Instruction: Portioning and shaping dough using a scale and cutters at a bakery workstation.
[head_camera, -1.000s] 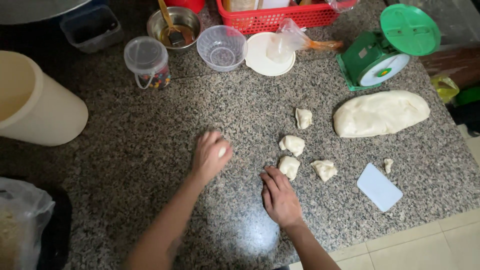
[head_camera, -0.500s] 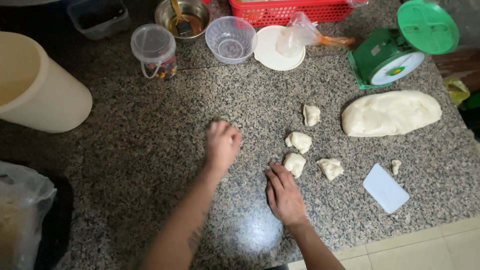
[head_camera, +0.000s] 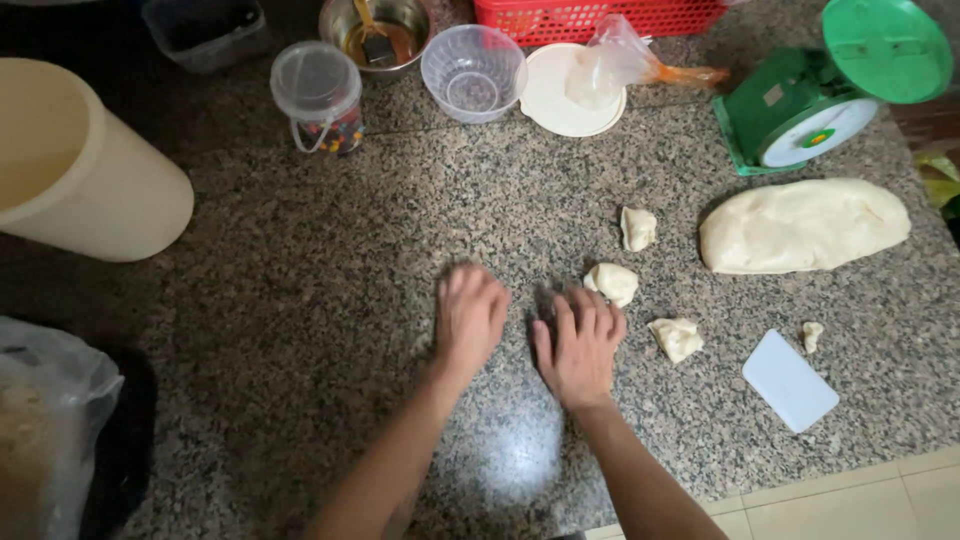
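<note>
Both palms down on the granite counter (head_camera: 300, 330): left hand (head_camera: 468, 318) cupped, blurred, contents impossible to tell; right hand (head_camera: 580, 342) flat, fingers spread, gripping nothing, just left of 1 dough piece (head_camera: 612, 283). 3 cut pieces plus 1 crumb (head_camera: 811, 336) lying loose and unshaped, big dough mass (head_camera: 803, 225) far right uncut, so portioning judged barely begun. Far edge: lidded clear jar (head_camera: 318, 95), clear bowl (head_camera: 473, 72), red basket (head_camera: 600, 16), green scale (head_camera: 830, 85); white scraper (head_camera: 790, 380) near right.
</note>
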